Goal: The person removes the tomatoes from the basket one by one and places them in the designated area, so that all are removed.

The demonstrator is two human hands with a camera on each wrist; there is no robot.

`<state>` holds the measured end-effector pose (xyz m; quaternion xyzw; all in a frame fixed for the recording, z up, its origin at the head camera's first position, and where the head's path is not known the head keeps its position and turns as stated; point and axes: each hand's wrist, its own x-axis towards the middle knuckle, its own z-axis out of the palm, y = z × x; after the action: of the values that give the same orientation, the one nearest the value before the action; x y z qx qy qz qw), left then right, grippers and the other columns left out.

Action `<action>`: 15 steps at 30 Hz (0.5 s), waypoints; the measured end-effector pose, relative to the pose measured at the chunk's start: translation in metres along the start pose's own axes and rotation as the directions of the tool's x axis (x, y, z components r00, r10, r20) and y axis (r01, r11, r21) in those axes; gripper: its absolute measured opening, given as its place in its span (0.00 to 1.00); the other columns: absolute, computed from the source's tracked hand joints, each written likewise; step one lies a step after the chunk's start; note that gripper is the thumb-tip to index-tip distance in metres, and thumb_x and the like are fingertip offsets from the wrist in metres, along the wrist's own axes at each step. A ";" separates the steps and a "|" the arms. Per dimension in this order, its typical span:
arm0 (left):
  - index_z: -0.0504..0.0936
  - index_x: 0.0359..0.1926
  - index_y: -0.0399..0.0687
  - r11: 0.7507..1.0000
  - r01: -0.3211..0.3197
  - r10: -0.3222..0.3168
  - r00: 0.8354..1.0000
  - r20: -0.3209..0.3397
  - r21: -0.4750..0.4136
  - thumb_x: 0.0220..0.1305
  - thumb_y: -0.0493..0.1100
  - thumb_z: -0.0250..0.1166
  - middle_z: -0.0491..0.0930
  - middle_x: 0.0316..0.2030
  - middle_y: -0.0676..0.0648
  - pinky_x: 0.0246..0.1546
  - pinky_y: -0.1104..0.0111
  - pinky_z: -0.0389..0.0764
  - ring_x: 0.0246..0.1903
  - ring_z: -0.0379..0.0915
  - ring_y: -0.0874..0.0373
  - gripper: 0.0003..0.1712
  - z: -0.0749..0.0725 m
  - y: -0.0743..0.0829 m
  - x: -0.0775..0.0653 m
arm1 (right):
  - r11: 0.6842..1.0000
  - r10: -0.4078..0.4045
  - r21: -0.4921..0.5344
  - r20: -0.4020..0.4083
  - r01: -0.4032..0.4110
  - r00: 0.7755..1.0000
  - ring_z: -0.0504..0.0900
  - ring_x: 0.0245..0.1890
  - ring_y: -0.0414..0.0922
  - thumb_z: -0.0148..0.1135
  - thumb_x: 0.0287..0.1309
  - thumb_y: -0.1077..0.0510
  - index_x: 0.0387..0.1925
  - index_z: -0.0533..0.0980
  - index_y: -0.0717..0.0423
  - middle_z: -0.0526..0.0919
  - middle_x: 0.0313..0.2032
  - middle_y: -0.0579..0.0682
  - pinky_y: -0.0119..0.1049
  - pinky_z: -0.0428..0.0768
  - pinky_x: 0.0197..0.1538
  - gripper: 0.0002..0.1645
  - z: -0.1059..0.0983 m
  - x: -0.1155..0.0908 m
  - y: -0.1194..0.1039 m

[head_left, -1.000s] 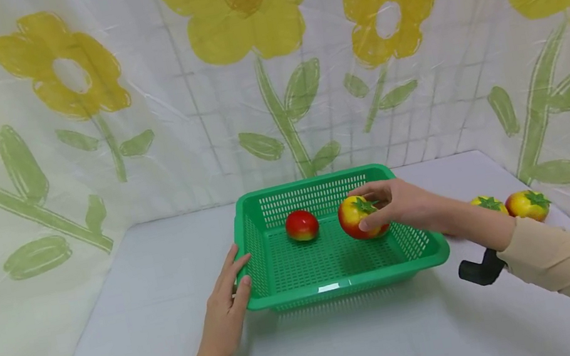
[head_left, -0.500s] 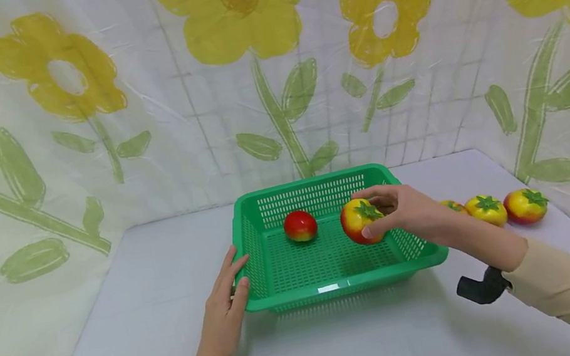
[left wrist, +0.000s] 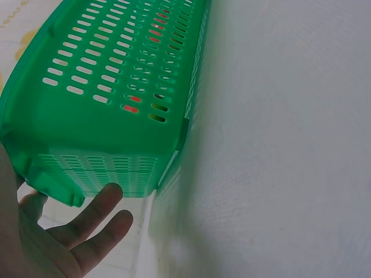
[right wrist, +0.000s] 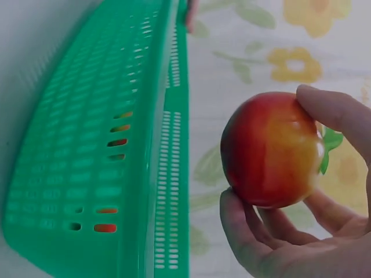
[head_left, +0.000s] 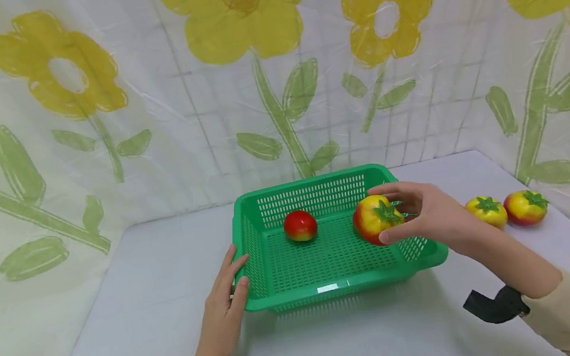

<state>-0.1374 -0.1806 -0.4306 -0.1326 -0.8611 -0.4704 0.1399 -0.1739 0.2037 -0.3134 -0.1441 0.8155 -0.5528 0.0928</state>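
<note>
My right hand holds a red-and-yellow tomato with a green leafy top, thumb on one side and fingers on the other. It is held above the right part of a green slotted plastic basket. In the right wrist view, the held tomato is beside the basket's rim, its leafy end towards the palm. A second tomato, mostly red, lies in the basket's left half. My left hand rests at the basket's left rim with fingers extended; in the left wrist view, two fingers stand clear of the wall.
Two more tomatoes, a nearer one and an outer one, sit on the white table right of the basket. Behind the table hangs a flower-printed curtain. My right forearm crosses the table's right side.
The right hand has shifted right with the tomato, still over the basket. A tomato visible behind that hand half a second ago is now hidden. The left hand and basket stay put.
</note>
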 end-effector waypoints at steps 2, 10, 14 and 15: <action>0.67 0.71 0.56 1.000 0.002 -0.002 1.000 0.002 -0.001 0.78 0.46 0.50 0.50 0.75 0.59 0.44 0.61 0.78 0.60 0.66 0.60 0.24 0.000 0.000 0.000 | 1.000 -0.017 0.018 -0.023 0.018 1.000 0.71 0.59 0.54 0.79 0.47 0.54 0.65 0.71 0.47 0.72 0.61 0.51 0.41 0.78 0.51 0.43 -0.002 -0.004 0.001; 0.67 0.71 0.59 1.000 -0.003 0.003 1.000 -0.001 0.008 0.78 0.47 0.49 0.50 0.75 0.59 0.43 0.61 0.78 0.60 0.66 0.59 0.24 0.001 -0.001 0.000 | 0.997 0.004 0.083 -0.094 0.004 0.996 0.68 0.60 0.55 0.77 0.51 0.55 0.67 0.69 0.49 0.69 0.63 0.54 0.36 0.78 0.51 0.42 -0.005 -0.018 0.007; 0.67 0.71 0.57 1.000 -0.008 0.008 1.000 -0.004 0.007 0.78 0.49 0.49 0.50 0.75 0.59 0.43 0.61 0.78 0.60 0.66 0.59 0.24 0.000 -0.001 0.001 | 0.995 0.013 0.103 -0.139 0.002 0.990 0.68 0.60 0.53 0.74 0.54 0.56 0.68 0.68 0.48 0.68 0.64 0.53 0.35 0.78 0.51 0.40 -0.008 -0.026 0.011; 0.67 0.71 0.56 1.000 -0.008 0.008 1.000 -0.004 0.007 0.78 0.49 0.49 0.50 0.75 0.59 0.43 0.62 0.78 0.60 0.66 0.59 0.24 0.000 -0.001 0.001 | 0.994 0.013 0.108 -0.150 0.003 0.989 0.68 0.60 0.52 0.73 0.55 0.56 0.68 0.68 0.47 0.68 0.64 0.53 0.34 0.78 0.51 0.40 -0.009 -0.029 0.013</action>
<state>-0.1385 -0.1811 -0.4316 -0.1346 -0.8619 -0.4673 0.1440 -0.1516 0.2262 -0.3223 -0.0946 0.7896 -0.6050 0.0401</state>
